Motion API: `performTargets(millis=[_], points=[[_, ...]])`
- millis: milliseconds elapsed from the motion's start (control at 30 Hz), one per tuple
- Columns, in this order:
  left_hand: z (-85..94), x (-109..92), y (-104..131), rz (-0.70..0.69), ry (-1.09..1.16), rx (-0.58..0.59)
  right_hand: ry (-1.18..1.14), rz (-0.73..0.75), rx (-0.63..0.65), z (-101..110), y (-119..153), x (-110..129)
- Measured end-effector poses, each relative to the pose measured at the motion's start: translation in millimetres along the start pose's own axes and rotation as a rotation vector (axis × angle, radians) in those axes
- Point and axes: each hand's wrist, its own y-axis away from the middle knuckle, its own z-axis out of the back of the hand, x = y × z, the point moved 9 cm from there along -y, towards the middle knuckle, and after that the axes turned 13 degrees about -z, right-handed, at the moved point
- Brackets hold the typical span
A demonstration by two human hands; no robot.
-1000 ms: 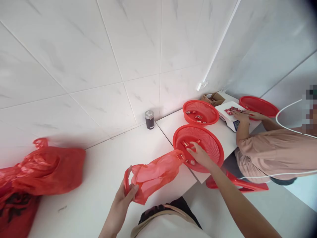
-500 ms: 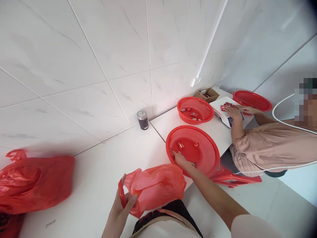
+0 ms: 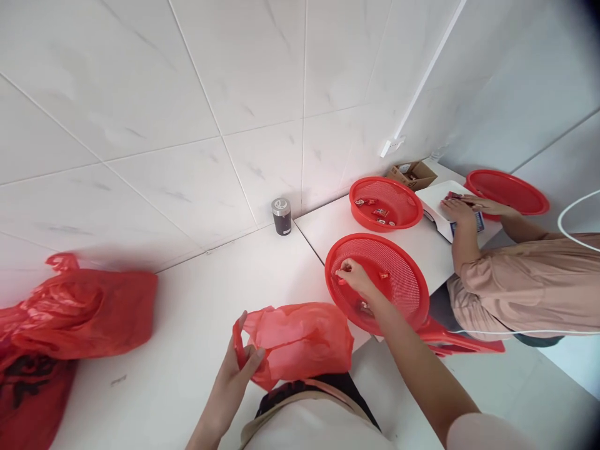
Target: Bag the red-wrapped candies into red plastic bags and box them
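Observation:
My left hand (image 3: 244, 365) is closed round the handle of a red plastic bag (image 3: 304, 340), which lies on its side at the table's front edge. My right hand (image 3: 357, 279) reaches into the nearer red mesh basket (image 3: 407, 284), fingers pinched on a small red wrapped packet (image 3: 342, 280), mostly covered by the fingertips. Two other small packets lie in this basket: a red one (image 3: 384, 275) right of the hand and one (image 3: 364, 306) partly behind my wrist.
Behind stands a second red basket (image 3: 412, 215) with several packets. At right, a co-worker's hands (image 3: 462, 207) rest over red packets on a white scale (image 3: 434, 199). A dark lidded cup (image 3: 282, 217) stands by the wall; full red bags (image 3: 126, 312) lie at left.
My right hand has moved from the basket's left side onto a red packet and pinched it. My left hand keeps the bag's handle. The view has shifted a little left.

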Motion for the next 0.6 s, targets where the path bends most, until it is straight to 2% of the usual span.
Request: performTargets(millis=[33, 100, 167, 200, 267, 333, 400, 467, 533, 600], points=[[-1.6, 1, 0, 0.009, 0.025, 0.015, -0.089, 0.019, 0.1, -8, 12, 12], [-5.4, 4, 0, 0.028, 0.07, 0.05, -0.258, 0.051, 0.389, -40, 46, 34], [-8.9, 6, -1, 0.039, 0.103, 0.078, -0.228, 0.059, 0.646, -85, 84, 41], [-10.1, 7, -2, 0.04, 0.113, 0.088, -0.136, 0.063, 0.702, -106, 100, 37], [-10.9, 9, -3, 0.029, 0.119, 0.096, 0.11, 0.084, 0.643, -135, 115, 20], [-9.5, 12, -4, 0.02, 0.112, 0.09, 0.292, 0.122, 0.537, -147, 116, 6], [-6.8, 16, -3, 0.021, 0.099, 0.076, 0.312, 0.146, 0.504, -142, 109, 1], [-4.7, 20, -2, 0.018, 0.081, 0.069, 0.201, 0.119, 0.481, -118, 90, 3], [-3.0, 21, -1, 0.003, 0.061, 0.063, 0.082, 0.076, 0.345, -73, 59, 6], [-1.1, 21, 0, -0.01, 0.033, 0.056, 0.106, 0.038, 0.099, -19, 27, 1]])
